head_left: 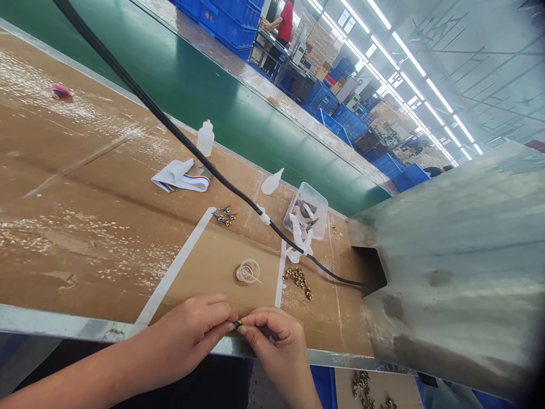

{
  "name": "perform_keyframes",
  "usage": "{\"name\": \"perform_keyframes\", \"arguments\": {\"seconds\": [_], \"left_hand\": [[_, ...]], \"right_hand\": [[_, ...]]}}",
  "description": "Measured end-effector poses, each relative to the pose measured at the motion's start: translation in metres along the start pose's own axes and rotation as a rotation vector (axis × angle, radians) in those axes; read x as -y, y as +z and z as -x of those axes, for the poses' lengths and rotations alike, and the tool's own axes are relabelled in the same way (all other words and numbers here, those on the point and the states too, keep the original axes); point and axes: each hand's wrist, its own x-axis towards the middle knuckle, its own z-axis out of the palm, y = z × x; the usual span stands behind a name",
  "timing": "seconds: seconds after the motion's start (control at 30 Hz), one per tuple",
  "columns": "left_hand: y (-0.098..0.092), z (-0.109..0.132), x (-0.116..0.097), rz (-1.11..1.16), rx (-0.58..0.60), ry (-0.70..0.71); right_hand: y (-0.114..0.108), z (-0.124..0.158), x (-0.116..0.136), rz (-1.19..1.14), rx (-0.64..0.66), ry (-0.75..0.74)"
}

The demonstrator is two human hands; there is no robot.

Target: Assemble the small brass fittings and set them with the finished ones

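Observation:
My left hand (191, 332) and my right hand (276, 341) meet at the near edge of the brown bench (85, 227). Both pinch one tiny dark part with a yellow end (237, 324) between their fingertips. Just beyond the hands stands a small clear round dish (248, 271) with a thin stick in it. A heap of small brass-coloured parts (298, 279) lies to the right of the dish. Finished blue and gold pieces (224, 216) lie farther back.
A black cable (179, 133) crosses the bench diagonally. Two white squeeze bottles (205, 138) (271, 182), a clear plastic box (306, 210), rainbow ribbon (181, 179), a green conveyor belt (213, 85), a grey metal chute (460, 267) at right. A person in red (284, 21) works far off.

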Motion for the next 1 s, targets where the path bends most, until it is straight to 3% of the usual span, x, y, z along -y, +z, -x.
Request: {"name": "perform_keyframes", "arguments": {"seconds": [1.0], "left_hand": [[-0.0001,-0.0004,-0.0021,-0.010,-0.026,0.018]], "right_hand": [[0.0002,0.0002,0.0013,-0.029,-0.013,-0.002]]}}
